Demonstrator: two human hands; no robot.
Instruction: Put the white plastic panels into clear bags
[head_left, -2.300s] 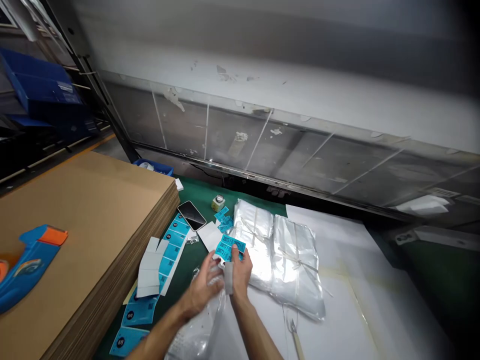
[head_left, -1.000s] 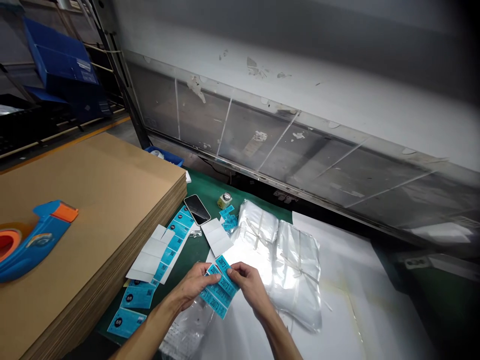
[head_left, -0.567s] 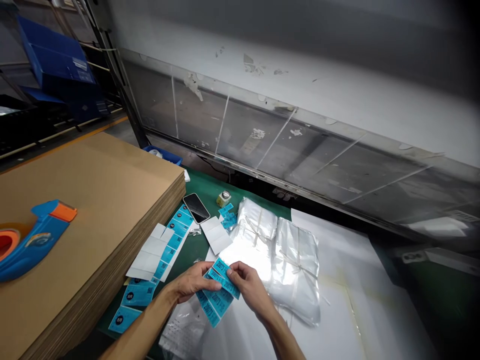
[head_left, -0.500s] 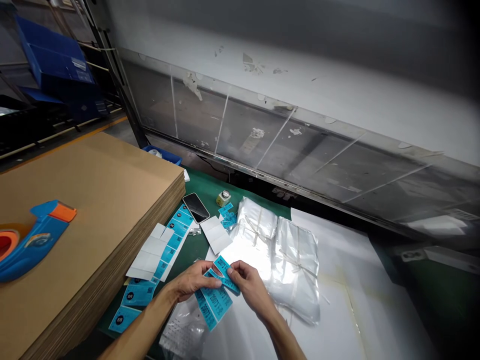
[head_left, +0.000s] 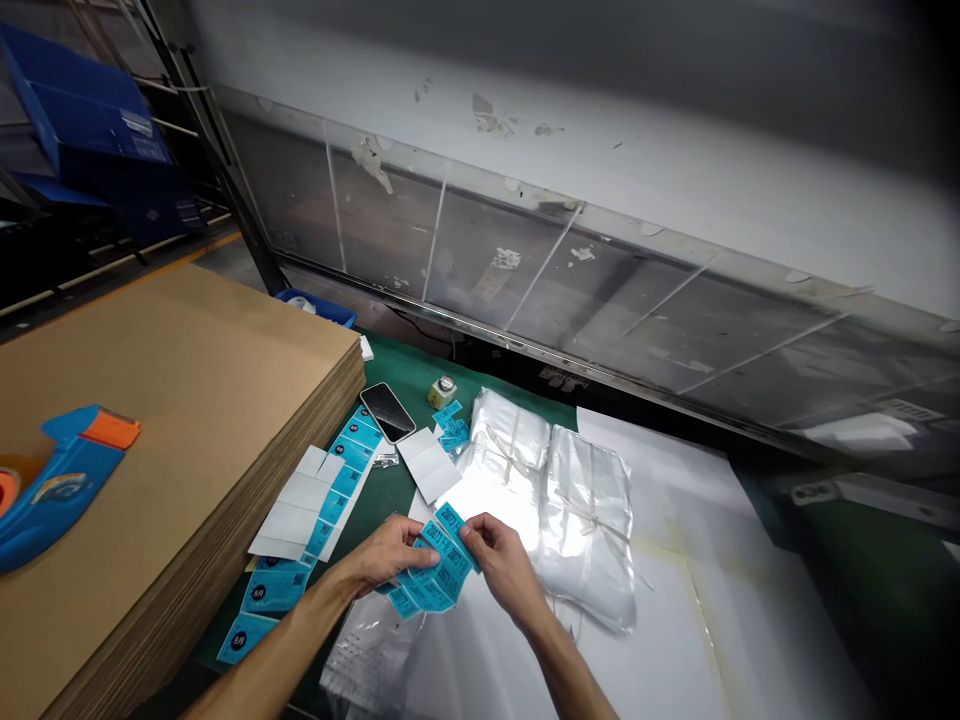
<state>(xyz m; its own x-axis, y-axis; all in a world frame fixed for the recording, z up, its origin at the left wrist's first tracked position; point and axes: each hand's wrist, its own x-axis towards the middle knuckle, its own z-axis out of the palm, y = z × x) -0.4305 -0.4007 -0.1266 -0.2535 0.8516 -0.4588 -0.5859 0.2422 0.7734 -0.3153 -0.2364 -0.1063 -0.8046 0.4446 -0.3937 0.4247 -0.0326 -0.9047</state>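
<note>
Labels (head_left: 442, 565) in blue were pinched in each hand's grip, left (head_left: 403, 555) and right (head_left: 491, 550); beyond lay a phone (head_left: 388, 412).

20073 on blue labels (head_left: 444, 577), 8月 on stickers (head_left: 276, 590)

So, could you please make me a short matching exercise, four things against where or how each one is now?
Things:
1. Phone
2. Tape dispenser
3. Labels printed 20073
4. Clear plastic bundles

Places and states:
A. Held between the left hand and the right hand
B. Tied with string, side by side
C. Lying with its dark screen facing up
D. Resting on top of the cardboard stack

Right pairs: 1-C, 2-D, 3-A, 4-B
</note>
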